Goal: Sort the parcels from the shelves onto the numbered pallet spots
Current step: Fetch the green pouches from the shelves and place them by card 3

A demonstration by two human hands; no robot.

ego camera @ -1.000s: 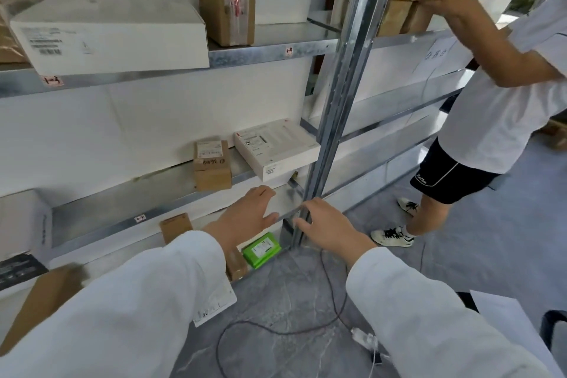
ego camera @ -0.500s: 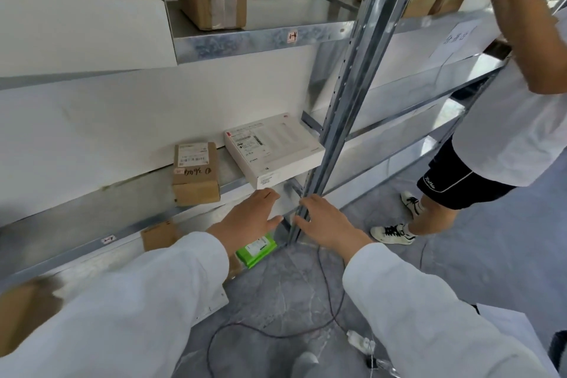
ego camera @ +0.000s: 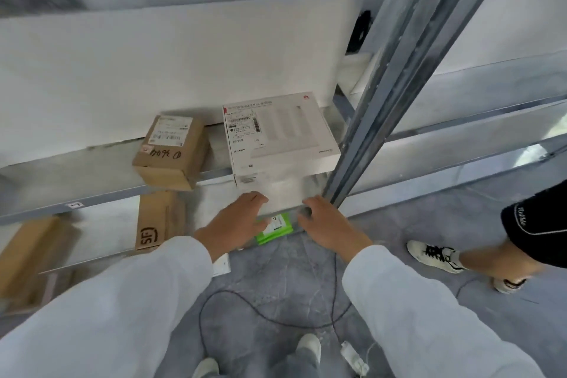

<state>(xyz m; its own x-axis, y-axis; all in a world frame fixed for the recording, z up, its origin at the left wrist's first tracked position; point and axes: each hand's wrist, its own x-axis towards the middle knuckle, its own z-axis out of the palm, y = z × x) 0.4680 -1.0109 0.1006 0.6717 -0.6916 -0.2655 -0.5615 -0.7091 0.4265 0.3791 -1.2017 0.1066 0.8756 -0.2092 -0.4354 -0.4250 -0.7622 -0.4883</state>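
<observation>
A flat white parcel (ego camera: 280, 135) with a shipping label lies on the middle metal shelf (ego camera: 76, 181), its front end sticking out over the shelf edge. My left hand (ego camera: 236, 224) and my right hand (ego camera: 325, 224) are stretched out just below and in front of that end, fingers relaxed, holding nothing. A small brown carton (ego camera: 171, 153) with handwriting sits left of the white parcel. A green packet (ego camera: 274, 228) lies on the floor-level shelf between my hands.
A steel upright (ego camera: 383, 95) stands right beside the white parcel. Brown SF cartons (ego camera: 159, 221) lean under the shelf at left. Another person's leg and shoes (ego camera: 435, 255) are on the right. A black cable (ego camera: 260, 316) and a white charger (ego camera: 352, 356) lie on the grey floor.
The view has tilted down and closed in on the middle shelf. Both hands have edged forward toward the overhanging end of the white parcel. The other person has shifted right.
</observation>
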